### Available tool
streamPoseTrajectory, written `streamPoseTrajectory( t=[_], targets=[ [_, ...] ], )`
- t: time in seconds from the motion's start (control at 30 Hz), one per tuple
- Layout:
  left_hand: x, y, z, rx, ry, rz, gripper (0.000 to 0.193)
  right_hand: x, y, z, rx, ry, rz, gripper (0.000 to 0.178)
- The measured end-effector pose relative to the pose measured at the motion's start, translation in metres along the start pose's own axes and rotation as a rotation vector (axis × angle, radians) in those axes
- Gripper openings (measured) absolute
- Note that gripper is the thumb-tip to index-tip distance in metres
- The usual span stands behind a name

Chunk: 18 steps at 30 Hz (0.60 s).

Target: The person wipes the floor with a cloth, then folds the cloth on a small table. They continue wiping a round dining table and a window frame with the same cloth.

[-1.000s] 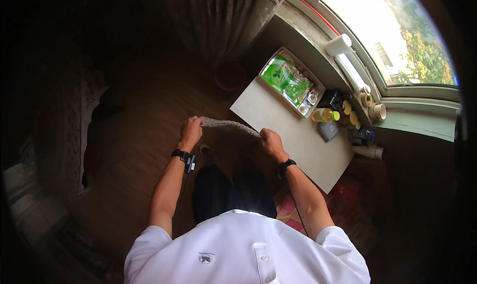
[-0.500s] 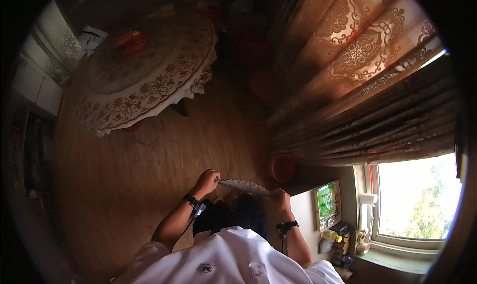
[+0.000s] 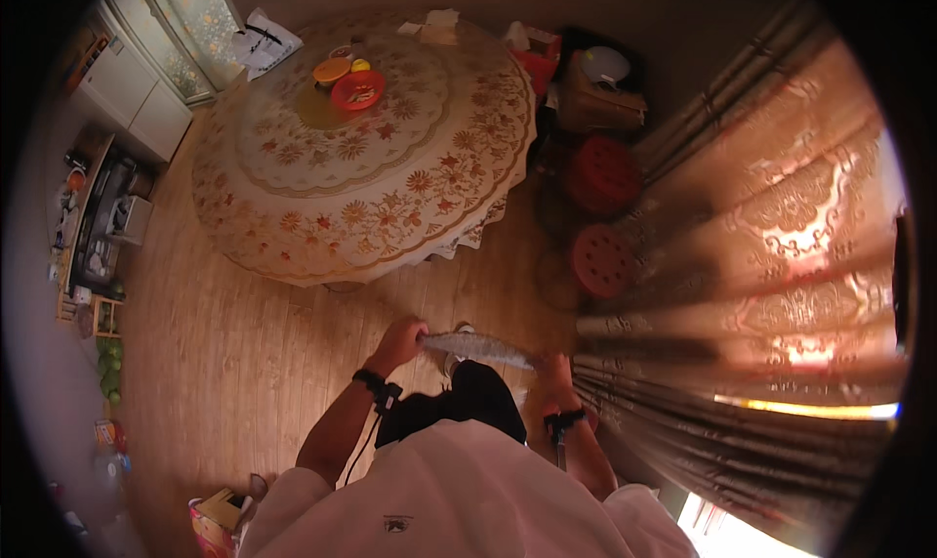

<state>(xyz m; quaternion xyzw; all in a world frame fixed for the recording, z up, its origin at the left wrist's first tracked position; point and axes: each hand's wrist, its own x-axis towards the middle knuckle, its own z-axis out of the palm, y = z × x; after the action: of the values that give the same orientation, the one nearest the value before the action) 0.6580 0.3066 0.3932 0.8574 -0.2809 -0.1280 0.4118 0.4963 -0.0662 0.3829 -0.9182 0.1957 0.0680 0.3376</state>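
My left hand (image 3: 398,345) is closed around one end of a long, grey, fluffy strip that looks like a duster (image 3: 478,346). At its other end, my right hand (image 3: 553,374) grips it too, beside the curtain. The duster stretches nearly level between both fists, in front of my legs and above the wooden floor. Its exact make is blurred, and the ends inside my hands are hidden. Both wrists wear black bands with small devices.
Ahead stands a round table (image 3: 381,211) under a patterned cloth, with a red bowl (image 3: 357,90) on it. Red stools (image 3: 601,260) stand right of it, beside long brown curtains (image 3: 781,294). A low shelf unit (image 3: 93,226) and green produce (image 3: 109,368) line the left side.
My view has swung rightward across the room: the table and curtains now sit farther right, and the window has slid to the lower right. Both hands still hold the duster.
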Motion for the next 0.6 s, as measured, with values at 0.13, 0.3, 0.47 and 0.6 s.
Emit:
streamPoseTrajectory(
  t=[0.13, 0.3, 0.47, 0.6],
  targets=[
    [0.088, 0.004, -0.057, 0.053, 0.168, -0.015, 0.009, 0.138, -0.025, -0.034, -0.362, -0.115, -0.254, 0.026],
    [0.155, -0.02, -0.131, 0.048, 0.369, -0.116, 0.014, 0.271, -0.164, -0.078, 0.003, -0.079, -0.284, 0.022],
    [0.205, -0.067, -0.176, 0.089, 0.418, -0.18, 0.014, 0.36, -0.246, -0.074, -0.052, -0.059, -0.363, 0.024],
    [0.262, -0.107, -0.218, 0.066, 0.46, -0.192, 0.015, 0.435, -0.284, -0.065, -0.05, -0.023, -0.441, 0.023]
  ],
)
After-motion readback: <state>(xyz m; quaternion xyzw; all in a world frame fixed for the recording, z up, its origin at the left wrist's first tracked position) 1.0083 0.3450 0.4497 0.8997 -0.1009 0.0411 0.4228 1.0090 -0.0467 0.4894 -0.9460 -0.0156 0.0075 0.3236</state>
